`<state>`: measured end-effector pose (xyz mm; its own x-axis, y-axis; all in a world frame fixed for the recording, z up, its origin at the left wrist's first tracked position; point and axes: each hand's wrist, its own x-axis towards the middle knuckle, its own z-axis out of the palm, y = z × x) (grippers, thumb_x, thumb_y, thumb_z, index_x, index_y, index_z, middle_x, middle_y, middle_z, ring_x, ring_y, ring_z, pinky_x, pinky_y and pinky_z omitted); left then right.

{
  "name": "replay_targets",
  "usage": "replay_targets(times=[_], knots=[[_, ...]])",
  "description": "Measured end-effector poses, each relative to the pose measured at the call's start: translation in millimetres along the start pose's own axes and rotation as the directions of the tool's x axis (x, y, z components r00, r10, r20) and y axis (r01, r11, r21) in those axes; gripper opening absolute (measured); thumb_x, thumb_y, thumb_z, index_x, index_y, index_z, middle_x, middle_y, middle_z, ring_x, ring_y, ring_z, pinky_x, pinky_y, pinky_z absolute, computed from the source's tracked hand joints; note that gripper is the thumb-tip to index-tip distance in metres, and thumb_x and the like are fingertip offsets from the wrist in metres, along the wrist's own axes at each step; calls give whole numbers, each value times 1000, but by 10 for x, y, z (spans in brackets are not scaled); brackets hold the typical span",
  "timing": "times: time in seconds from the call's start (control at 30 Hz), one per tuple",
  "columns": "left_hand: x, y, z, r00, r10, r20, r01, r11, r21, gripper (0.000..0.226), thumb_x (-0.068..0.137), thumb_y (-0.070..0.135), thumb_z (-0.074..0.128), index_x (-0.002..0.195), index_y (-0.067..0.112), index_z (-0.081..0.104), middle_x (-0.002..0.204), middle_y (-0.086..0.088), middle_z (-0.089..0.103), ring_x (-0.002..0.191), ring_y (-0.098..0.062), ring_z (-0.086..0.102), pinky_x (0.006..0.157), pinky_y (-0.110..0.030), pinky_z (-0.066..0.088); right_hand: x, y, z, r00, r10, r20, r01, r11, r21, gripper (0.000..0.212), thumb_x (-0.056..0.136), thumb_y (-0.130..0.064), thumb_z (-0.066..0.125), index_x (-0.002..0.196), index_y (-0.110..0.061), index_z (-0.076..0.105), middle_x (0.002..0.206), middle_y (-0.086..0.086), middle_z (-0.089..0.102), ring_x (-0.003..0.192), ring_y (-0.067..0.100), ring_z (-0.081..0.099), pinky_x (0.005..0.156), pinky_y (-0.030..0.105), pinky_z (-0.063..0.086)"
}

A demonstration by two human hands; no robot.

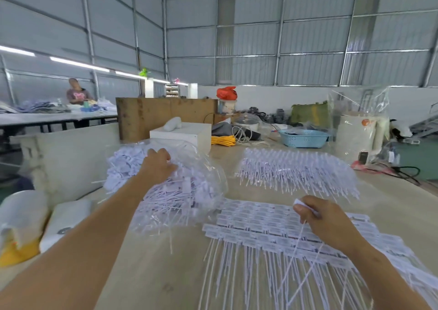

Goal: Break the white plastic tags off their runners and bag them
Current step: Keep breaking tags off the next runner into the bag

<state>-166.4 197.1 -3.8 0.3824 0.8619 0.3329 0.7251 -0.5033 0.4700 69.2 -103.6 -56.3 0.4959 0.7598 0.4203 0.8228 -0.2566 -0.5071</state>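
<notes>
My right hand pinches a small bunch of white plastic tags, flat heads between thumb and fingers, thin tails trailing down toward me. My left hand reaches into the mouth of the clear plastic bag heaped with loose tags; its fingertips are buried among them, so I cannot tell whether that grip is closed on anything or just spread.

The stock still to be broken lies under my right hand: flat white sheets of tags still joined on their runners, spread on the pale wooden surface. A second pile of the same white tag sheets sits further back, well apart from the bag.

These look very light, and I judge the tails whippy and springy, prone to tangle and snag on one another. The heads appear stiffer and flatter, so that is where I would take hold, close to the runner joint, and snap with a short bend. A grip on the tails would likely just flex. The bag is thin and slack; its mouth would need holding wide.
</notes>
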Motion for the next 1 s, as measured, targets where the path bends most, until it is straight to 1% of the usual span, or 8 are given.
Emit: replay_targets(times=[0.1,0.2,0.47,0.57,0.63,0.8,0.9,1.0], knots=[[-30,-126,112,982,19,187,-84,935,345,84,80,76,41,146,26,22,149,-12,27,137,-33,25,106,-52,25,-6,-14,-11,1000,-1,0,1,1000,11,29,95,-27,52,67,-18,52,60,1,57,55,12,51,59,30,40],[-13,-187,152,967,-7,255,-96,916,390,98,73,87,26,150,31,4,158,-6,12,144,-30,12,110,-58,16,-1,-26,-16,1000,-2,3,2,1000,6,28,94,-27,52,68,-17,52,56,-1,56,46,3,48,55,25,38],[-290,645,-27,992,94,81,-122,874,471,82,86,54,55,145,20,10,149,-13,22,140,-34,14,109,-68,7,7,-87,-31,1000,17,-2,-17,1000,27,7,93,-38,51,92,-32,55,77,-7,61,76,16,62,73,30,46],[-600,1132,189,905,402,-137,-385,913,134,77,81,61,55,140,21,25,142,-7,33,134,-28,26,109,-61,17,14,-131,-21,999,43,-27,-42,999,34,14,93,-42,51,96,-30,58,77,-7,59,78,18,57,75,31,45],[-875,1422,419,844,518,-138,-536,809,-243,73,81,60,58,137,23,31,133,-3,43,124,-21,37,103,-46,34,1,-143,-14,999,23,-40,-19,997,76,18,94,-37,52,103,-22,59,87,1,62,83,21,58,77,33,45],[-1381,1777,1119,859,376,348,71,586,-807,30,91,41,57,101,13,59,81,0,70,69,-12,68,61,-28,57,-51,-141,28,996,-44,81,14,939,344,28,92,-9,53,117,-18,43,89,0,59,81,25,62,79,48,52],[-1411,1730,1276,915,357,189,-74,608,-791,30,95,26,54,67,16,60,50,7,63,45,-3,59,46,-18,48,-51,-101,46,988,-9,156,-46,936,348,47,87,-5,56,126,-22,36,91,2,60,78,18,65,72,39,58],[-1381,1661,1256,933,323,157,-46,541,-840,25,96,21,54,77,9,64,49,-1,63,43,-12,60,45,-22,48,-15,-80,28,994,27,105,-62,938,342,60,81,-14,69,131,-21,36,91,-2,54,79,8,58,74,25,51]])
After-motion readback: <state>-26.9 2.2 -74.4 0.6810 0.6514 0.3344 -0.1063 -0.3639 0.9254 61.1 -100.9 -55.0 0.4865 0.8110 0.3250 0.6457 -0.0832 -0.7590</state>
